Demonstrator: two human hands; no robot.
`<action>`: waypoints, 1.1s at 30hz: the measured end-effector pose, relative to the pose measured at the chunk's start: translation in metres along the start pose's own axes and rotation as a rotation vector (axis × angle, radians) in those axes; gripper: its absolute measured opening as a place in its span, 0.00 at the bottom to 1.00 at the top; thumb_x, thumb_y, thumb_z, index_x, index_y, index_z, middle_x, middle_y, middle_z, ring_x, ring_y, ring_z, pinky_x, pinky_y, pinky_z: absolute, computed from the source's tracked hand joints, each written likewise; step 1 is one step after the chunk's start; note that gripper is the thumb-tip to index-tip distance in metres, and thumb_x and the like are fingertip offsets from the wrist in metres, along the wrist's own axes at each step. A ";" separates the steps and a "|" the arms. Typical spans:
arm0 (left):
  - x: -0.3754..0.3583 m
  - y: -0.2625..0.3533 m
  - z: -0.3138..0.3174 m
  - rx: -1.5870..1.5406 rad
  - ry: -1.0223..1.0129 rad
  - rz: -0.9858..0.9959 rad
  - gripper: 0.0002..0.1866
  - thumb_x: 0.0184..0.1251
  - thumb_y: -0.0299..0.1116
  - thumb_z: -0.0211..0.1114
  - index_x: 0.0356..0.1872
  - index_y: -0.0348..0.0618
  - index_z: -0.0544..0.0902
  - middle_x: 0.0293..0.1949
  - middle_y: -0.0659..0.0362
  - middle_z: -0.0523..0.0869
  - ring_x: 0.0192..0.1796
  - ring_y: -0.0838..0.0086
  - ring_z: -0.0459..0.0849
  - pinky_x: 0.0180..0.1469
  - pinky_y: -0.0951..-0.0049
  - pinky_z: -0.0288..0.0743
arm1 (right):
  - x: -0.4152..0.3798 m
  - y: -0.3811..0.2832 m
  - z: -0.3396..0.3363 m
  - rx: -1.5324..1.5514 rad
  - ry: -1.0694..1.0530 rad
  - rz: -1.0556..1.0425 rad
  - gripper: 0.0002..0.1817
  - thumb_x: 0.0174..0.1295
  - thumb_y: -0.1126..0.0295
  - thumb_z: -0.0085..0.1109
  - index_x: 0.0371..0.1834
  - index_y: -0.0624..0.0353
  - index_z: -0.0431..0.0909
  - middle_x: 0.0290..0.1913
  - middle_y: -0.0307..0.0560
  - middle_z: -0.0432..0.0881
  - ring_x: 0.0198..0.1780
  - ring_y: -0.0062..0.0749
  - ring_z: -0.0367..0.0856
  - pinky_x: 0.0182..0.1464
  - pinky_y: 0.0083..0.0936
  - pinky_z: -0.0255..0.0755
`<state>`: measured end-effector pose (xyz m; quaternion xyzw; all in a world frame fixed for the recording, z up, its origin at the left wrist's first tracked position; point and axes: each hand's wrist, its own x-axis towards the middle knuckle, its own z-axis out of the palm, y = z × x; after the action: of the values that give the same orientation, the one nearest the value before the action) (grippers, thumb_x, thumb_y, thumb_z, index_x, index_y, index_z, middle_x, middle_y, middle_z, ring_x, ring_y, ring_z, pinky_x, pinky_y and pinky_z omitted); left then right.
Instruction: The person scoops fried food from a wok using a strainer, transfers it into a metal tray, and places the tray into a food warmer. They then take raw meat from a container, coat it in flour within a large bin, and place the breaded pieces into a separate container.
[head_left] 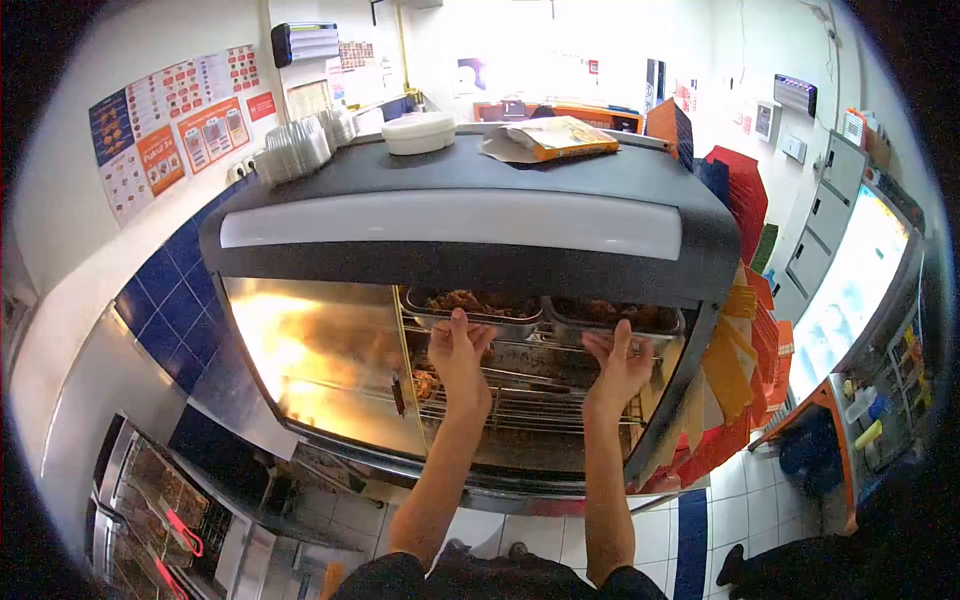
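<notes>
In the head view, the left hand (460,345) has its thumb up and fingers curled narrowly at the front edge of a rectangular silver metal tray of dark browned food (490,326), just past center toward twelve o'clock. The right hand (620,360), toward four o'clock, is likewise narrow, thumb raised, at the front of a second silver metal tray of browned food (665,325). How firmly either hand grips, I cannot tell.

Both trays sit side by side inside a dark grey warming cabinet with a long white front panel (450,222), above its silver wire racks (530,405). On its top are stacked clear plastic containers (295,145) toward ten o'clock, a white oval lidded tub (418,132) toward eleven and a yellow-and-white paper packet (565,138) toward one.
</notes>
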<state>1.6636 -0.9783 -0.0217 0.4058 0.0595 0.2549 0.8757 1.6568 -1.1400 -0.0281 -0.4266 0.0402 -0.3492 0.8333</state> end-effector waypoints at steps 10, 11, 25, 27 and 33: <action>-0.015 0.006 0.017 -0.025 0.104 -0.016 0.14 0.69 0.38 0.59 0.31 0.41 0.67 0.30 0.59 0.72 0.34 0.72 0.79 0.42 0.71 0.83 | 0.035 0.002 0.001 0.052 -0.149 0.192 0.24 0.65 0.73 0.54 0.58 0.74 0.57 0.42 0.58 0.76 0.39 0.45 0.82 0.48 0.41 0.82; -0.014 0.004 0.019 -0.020 0.119 0.018 0.14 0.69 0.38 0.59 0.32 0.41 0.67 0.30 0.59 0.72 0.34 0.72 0.79 0.42 0.70 0.83 | 0.039 0.002 0.002 0.052 -0.157 0.202 0.24 0.65 0.73 0.54 0.58 0.74 0.57 0.42 0.58 0.76 0.39 0.45 0.82 0.48 0.41 0.82; -0.033 0.000 0.024 0.010 0.175 0.069 0.15 0.69 0.39 0.59 0.36 0.38 0.65 0.32 0.56 0.73 0.34 0.71 0.82 0.42 0.69 0.83 | 0.028 0.016 0.002 0.168 -0.103 0.097 0.11 0.64 0.71 0.54 0.45 0.65 0.69 0.39 0.48 0.77 0.40 0.38 0.81 0.45 0.31 0.79; -0.030 0.000 0.022 0.075 0.127 0.141 0.16 0.69 0.40 0.59 0.37 0.38 0.64 0.31 0.56 0.73 0.33 0.70 0.82 0.41 0.70 0.83 | 0.017 0.008 0.012 0.151 -0.110 0.071 0.10 0.65 0.71 0.53 0.43 0.67 0.70 0.37 0.49 0.79 0.40 0.35 0.82 0.44 0.28 0.79; -0.023 -0.006 0.020 0.153 0.085 0.228 0.16 0.69 0.39 0.58 0.40 0.36 0.65 0.33 0.55 0.74 0.32 0.68 0.84 0.39 0.72 0.84 | 0.046 0.022 0.021 0.260 0.091 0.053 0.10 0.61 0.75 0.56 0.40 0.66 0.66 0.33 0.51 0.78 0.29 0.34 0.82 0.35 0.29 0.82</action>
<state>1.6525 -1.0068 -0.0151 0.4644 0.0691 0.3641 0.8044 1.7113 -1.1455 -0.0203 -0.2978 0.0437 -0.3481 0.8878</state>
